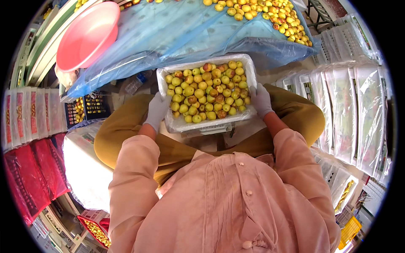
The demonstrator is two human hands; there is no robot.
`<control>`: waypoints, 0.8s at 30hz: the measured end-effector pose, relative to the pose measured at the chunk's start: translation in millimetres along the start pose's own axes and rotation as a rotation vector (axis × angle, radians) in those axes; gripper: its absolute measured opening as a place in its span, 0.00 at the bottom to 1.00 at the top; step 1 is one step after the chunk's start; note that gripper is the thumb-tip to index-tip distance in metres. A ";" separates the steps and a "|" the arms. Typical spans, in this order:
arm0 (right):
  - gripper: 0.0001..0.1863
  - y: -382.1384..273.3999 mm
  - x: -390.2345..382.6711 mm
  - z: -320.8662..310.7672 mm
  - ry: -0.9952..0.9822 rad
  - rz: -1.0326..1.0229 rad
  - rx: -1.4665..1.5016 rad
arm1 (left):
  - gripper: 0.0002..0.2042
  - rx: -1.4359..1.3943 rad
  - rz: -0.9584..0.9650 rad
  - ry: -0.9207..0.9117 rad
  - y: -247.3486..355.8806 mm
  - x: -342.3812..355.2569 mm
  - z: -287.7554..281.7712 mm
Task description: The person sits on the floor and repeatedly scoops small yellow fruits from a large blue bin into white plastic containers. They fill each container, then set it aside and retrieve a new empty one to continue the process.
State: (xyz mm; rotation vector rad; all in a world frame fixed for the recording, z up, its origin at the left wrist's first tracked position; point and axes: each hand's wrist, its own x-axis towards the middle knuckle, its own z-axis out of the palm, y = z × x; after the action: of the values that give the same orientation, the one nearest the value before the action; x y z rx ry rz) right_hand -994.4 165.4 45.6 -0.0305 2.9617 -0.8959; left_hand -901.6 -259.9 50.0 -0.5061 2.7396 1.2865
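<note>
A white foam box (pixel 162 86), lined with thin clear plastic, is in front of me between my knees. It is full of small round yellow-green fruits (pixel 206 90), several with brown-red patches, that look like jujubes. White gloves cover both hands. My left hand (pixel 157 109) grips the left side of the box, and my right hand (pixel 261 101) grips its right side. Most of the fingertips are hidden against the box walls. The box tilts slightly, and something light grey shows under its near edge.
Beyond the box, blue plastic sheeting (pixel 168 36) covers a table with loose fruit (pixel 287 25) at its far right. A pink basin (pixel 88 36) stands at the far left. Plastic-wrapped white boxes (pixel 341 114) are stacked at right. A dark blue crate (pixel 96 105) sits at left.
</note>
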 end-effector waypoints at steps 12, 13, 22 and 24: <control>0.15 12.6 2.7 -0.9 0.035 -0.147 0.011 | 0.35 0.164 0.030 -0.131 0.6 8.3 -9.2; 0.15 16.2 1.8 -4.6 0.007 -0.142 -0.009 | 0.39 0.299 0.115 -0.086 15.5 2.4 -10.3; 0.21 -141.0 -4.4 11.4 -0.037 -0.663 0.088 | 0.59 0.241 -0.263 -0.369 20.2 -45.7 -7.5; 0.20 -148.4 20.3 26.5 -0.036 -0.657 0.060 | 0.49 0.155 -0.406 -0.421 5.0 -45.5 1.6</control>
State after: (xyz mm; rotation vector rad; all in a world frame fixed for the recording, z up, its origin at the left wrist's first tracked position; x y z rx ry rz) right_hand -1012.6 26.6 105.0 -1.0491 2.9060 -1.0077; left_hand -860.4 -243.7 61.9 -0.6481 2.2198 0.9450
